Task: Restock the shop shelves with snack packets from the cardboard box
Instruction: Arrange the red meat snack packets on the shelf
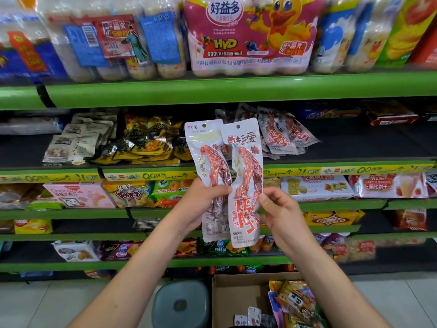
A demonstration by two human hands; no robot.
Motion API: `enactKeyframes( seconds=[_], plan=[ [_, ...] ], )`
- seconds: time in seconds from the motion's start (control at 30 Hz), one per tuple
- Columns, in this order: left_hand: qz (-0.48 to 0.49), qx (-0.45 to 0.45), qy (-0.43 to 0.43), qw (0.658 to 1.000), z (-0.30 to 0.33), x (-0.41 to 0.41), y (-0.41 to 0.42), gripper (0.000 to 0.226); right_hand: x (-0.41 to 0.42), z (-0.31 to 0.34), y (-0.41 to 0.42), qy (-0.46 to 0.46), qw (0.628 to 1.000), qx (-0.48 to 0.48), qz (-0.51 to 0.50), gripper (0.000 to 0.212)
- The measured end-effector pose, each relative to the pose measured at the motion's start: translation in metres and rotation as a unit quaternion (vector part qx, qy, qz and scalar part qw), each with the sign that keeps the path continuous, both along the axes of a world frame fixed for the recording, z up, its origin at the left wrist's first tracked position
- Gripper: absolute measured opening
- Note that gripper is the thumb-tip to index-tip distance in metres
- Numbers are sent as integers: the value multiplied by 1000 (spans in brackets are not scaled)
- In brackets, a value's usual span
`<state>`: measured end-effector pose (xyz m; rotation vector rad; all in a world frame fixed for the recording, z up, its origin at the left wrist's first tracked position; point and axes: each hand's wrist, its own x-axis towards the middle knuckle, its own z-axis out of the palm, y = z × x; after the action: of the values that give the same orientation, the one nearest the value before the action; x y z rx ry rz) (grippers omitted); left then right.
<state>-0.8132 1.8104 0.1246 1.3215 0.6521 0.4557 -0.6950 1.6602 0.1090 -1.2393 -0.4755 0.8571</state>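
While both hands grip, front packet (pixel 246 183) reads "杉爱", "shan ai"

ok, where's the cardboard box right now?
In the head view the cardboard box sits on the floor at bottom centre-right, below the lowest shelf, just right of the grey stool, with snack packets inside.

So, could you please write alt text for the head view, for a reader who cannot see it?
Two hands, left hand and right hand, hold two white snack packets upright before green shop shelves, where matching packets lie. A cardboard box sits on the floor below.
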Motion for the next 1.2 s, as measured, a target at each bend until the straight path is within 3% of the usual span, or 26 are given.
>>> enactKeyframes(
  seconds=[0.17, 0.3, 0.43, 0.5, 0.57, 0.77, 0.9, 0.93, 1.0, 1.07, 1.13, 1.2],
  plan=[
    [-1, 5, -7, 1000, 2, 2, 0, 39, 3, 4, 6, -84, 994, -73, -15, 26],
    [65, -44, 17, 997, 11, 2, 8, 67, 35, 35, 31, -154, 982, -103, -35, 20],
    [66, -102, -6, 993, 12, -8, 20, 22, 81, 67, 79, -247, 957, -145, -55, 30],
    [65, -107, -13, 992, 12, -15, 23, 16, 105, 78, 103, -268, 944, -172, -92, 31],
    [65, -105, -12, 992, 12, -22, 25, 15, 127, 85, 125, -270, 931, -220, -105, 17],
    [35, -117, -19, 992, 14, -38, 33, 30, 152, 79, 153, -431, 806, -395, -92, 30],
    [35, -145, -60, 987, 12, -38, 41, 57, 137, 74, 128, -501, 779, -356, -124, 31],
    [36, -144, -63, 987, 11, -36, 42, 64, 128, 75, 119, -523, 777, -319, -143, 31],
    [44, -149, -68, 985, 12, -30, 43, 67, 100, 75, 98, -528, 809, -220, -133, 26],
    [50, -144, -70, 986, 13, -19, 39, 63, 57, 70, 72, -490, 857, -158, -31, 22],
    [45, -122, -63, 990, 18, -5, 30, 66, 12, 59, 49, -442, 882, -140, 87, 40],
    [31, -91, -34, 995, 24, 7, 17, 86, -19, 38, 34, -443, 869, -145, 168, 70]
  ],
)
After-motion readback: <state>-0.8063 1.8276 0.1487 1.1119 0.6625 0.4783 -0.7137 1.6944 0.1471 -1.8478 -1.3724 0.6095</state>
